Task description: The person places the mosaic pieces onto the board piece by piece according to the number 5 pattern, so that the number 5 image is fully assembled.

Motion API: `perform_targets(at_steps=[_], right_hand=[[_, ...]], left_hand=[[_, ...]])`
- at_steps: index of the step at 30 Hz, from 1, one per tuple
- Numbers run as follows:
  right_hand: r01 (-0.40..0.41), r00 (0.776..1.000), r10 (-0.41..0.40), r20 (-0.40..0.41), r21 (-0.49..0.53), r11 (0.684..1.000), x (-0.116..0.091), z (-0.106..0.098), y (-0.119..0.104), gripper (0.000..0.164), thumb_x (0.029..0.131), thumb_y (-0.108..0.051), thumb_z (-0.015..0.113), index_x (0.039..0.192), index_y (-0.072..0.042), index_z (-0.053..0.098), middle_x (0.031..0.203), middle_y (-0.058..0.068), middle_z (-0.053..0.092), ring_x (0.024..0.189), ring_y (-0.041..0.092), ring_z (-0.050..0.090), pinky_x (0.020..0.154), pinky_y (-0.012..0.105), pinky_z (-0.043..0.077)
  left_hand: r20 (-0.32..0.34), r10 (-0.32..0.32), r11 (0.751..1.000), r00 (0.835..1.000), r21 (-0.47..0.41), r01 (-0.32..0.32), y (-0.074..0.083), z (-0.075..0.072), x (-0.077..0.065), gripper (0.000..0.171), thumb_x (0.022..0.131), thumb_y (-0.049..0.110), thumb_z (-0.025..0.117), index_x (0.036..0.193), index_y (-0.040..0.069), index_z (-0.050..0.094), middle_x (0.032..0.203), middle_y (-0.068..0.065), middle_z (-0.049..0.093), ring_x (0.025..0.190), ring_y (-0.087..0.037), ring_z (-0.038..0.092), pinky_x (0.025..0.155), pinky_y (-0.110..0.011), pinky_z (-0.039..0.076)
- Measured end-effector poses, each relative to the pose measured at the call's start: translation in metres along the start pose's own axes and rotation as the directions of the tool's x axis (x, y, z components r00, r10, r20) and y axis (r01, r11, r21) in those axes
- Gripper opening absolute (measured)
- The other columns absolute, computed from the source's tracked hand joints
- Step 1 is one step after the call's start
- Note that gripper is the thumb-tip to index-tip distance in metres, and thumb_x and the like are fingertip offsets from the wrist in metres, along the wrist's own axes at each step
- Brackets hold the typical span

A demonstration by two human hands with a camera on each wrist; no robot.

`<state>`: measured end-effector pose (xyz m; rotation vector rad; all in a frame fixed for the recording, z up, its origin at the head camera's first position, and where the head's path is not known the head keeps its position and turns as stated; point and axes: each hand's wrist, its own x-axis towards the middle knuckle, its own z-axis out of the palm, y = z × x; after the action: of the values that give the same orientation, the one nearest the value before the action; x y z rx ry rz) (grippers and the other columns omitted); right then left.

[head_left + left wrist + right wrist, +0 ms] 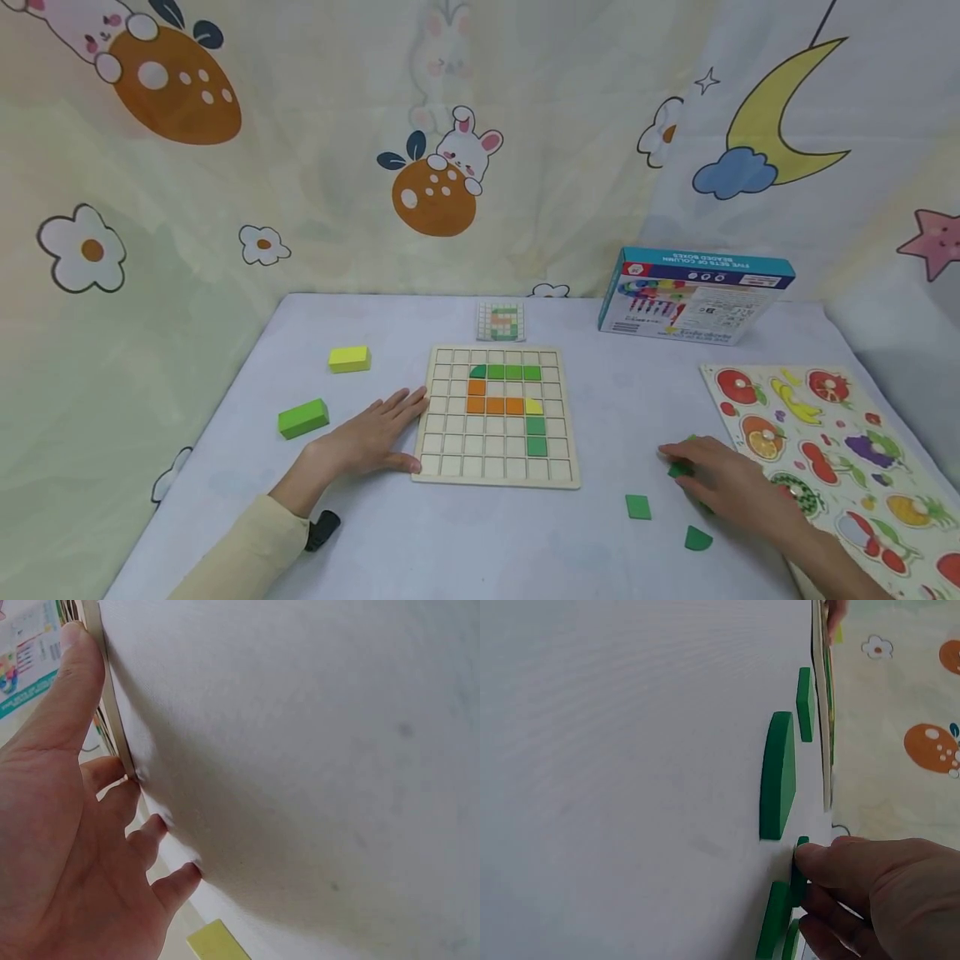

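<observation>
A pale wooden grid board (442, 467) lies in the middle of the table. It bears a dark green rounded tile (477, 372), a row of light green tiles (513, 372), several orange tiles (495, 406), a yellow tile (533, 407) and green tiles (536, 437). My left hand (367, 437) rests along the board's left edge, its fingers extended. Over on the right, my right hand (735, 483) pinches a small green tile (799, 881) between thumb and fingers, partly hidden. Beside it lie a green square tile (638, 507) and a green quarter-round tile (698, 539).
Behind the board is a small pattern card (501, 322). A yellow block (349, 359) and a green block (303, 418) sit to the left. At back right stands a cardboard box (690, 300); a fruit puzzle board (825, 450) covers the right side, partly under my right arm.
</observation>
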<state>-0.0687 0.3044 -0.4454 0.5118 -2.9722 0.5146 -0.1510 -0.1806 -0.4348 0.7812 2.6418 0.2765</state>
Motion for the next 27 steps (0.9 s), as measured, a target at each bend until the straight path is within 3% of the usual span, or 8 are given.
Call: perform_targets(at_steps=[5,9,15,27], right_hand=[[0.08,0.995,-0.083,0.06,0.045,0.996,0.011,0.006,-0.014,0.042,0.08,-0.008,0.075,0.119,-0.023,0.068,0.112,-0.011,0.067,0.104,0.012,0.061,0.087,0.032,0.057],[0.047,0.996,-0.051,0.077,0.05,0.998,0.014,0.007,-0.019,0.043,0.08,-0.012,0.077,0.121,-0.022,0.067,0.116,-0.008,0.066,0.108,0.016,0.061,0.089,0.037,0.056],[-0.029,1.0,0.029,0.01,0.048,0.998,0.015,0.008,-0.021,0.048,0.075,-0.02,0.082,0.121,-0.018,0.068,0.112,-0.005,0.068,0.104,0.019,0.064,0.087,0.04,0.057],[-0.038,0.999,0.035,0.029,0.082,0.996,0.026,0.016,-0.03,0.045,0.079,-0.019,0.08,0.121,-0.02,0.067,0.106,-0.011,0.066,0.097,0.01,0.062,0.087,0.036,0.057]], left_hand=[[0.003,0.001,1.0,1.0,0.003,-0.001,0.0,0.002,0.0,0.099,0.081,0.06,0.063,0.156,0.013,0.019,0.165,-0.004,0.012,0.151,-0.032,0.011,0.12,-0.056,0.02],[0.006,0.004,1.0,1.0,0.008,-0.004,0.001,0.003,0.0,0.099,0.082,0.061,0.062,0.156,0.013,0.018,0.165,-0.003,0.011,0.152,-0.031,0.01,0.12,-0.056,0.019],[-0.008,0.011,1.0,1.0,0.017,-0.011,0.0,0.001,0.0,0.099,0.082,0.06,0.063,0.156,0.012,0.019,0.164,-0.005,0.012,0.151,-0.033,0.011,0.119,-0.057,0.02],[-0.016,0.012,1.0,1.0,0.014,-0.011,-0.001,0.001,-0.001,0.099,0.082,0.059,0.064,0.156,0.011,0.019,0.164,-0.005,0.013,0.151,-0.033,0.012,0.119,-0.058,0.02]])
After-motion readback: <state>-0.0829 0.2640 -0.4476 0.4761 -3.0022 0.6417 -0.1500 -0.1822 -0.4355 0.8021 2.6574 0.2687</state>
